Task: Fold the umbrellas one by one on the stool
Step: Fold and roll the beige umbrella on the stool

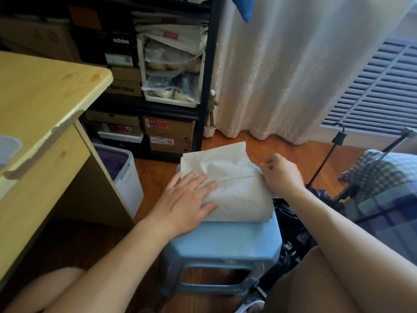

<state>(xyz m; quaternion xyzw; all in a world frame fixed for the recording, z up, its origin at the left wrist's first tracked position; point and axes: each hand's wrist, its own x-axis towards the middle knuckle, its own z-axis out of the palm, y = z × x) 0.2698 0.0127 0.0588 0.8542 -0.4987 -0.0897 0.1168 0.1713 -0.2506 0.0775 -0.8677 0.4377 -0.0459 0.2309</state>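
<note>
- Right hand (pixel 283 173) fingers curled, pinching the right edge of a beige umbrella (pixel 228 184).
- Left hand (pixel 188 199) flat, fingers spread, pressing the cloth's left side.
- Umbrella lies folded flat on a blue stool (pixel 222 242).
- Dark bundle (pixel 291 231) just right of stool; wooden desk (pixel 45 105) to the left.

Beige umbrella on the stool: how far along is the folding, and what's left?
Done so far: the beige umbrella lies mostly flattened into a rough rectangle on the blue stool. In hand: the left hand presses it flat while the right hand pinches its right edge. Left: a far flap sticks out past the stool, and a dark umbrella waits on the floor to the right.
</note>
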